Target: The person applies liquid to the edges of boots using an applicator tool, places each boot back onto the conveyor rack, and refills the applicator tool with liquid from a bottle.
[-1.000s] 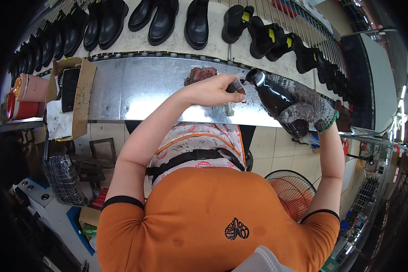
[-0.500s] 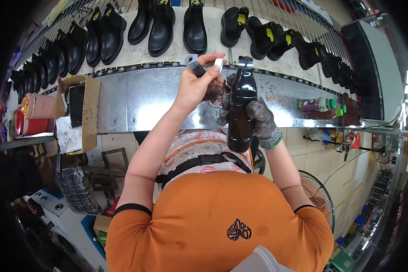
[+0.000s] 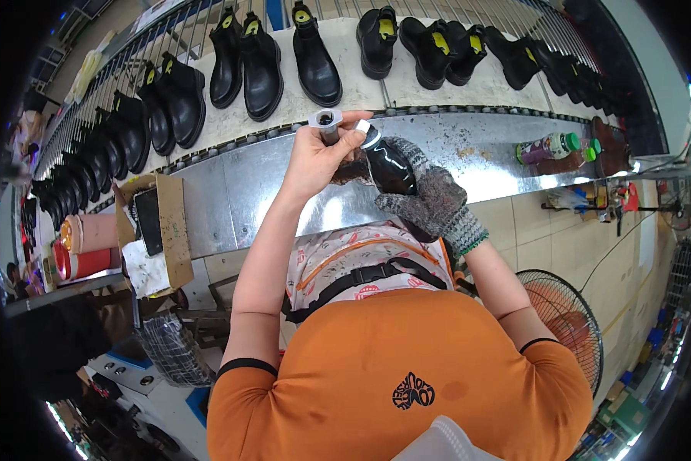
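Observation:
My left hand (image 3: 314,156) is bare and closed. A clear syringe barrel (image 3: 326,123) with a wide flange and something dark inside is gripped in it. Its thumb and finger also pinch a white cap (image 3: 363,127), which sits at the mouth of a dark plastic bottle (image 3: 391,170). Whether the cap is threaded on, I cannot tell. My right hand (image 3: 435,201), in a grey knitted glove, wraps round the bottle, which tilts with its neck toward my left hand. A dark, stained lump (image 3: 350,172) lies on the metal bench behind my left hand, partly hidden.
Black ankle boots (image 3: 262,77) stand in a row on the pale conveyor (image 3: 345,54) beyond the metal bench (image 3: 230,207). Small green-capped bottles (image 3: 545,148) lie at the right. A cardboard box (image 3: 175,230) and a red-and-pink jug (image 3: 84,253) are at the left. A fan (image 3: 564,319) stands behind, right.
The bottle has tilted and its neck has come to the white cap in my left hand. My gloved hand has shifted round the bottle. The view has turned slightly; the boots have shifted.

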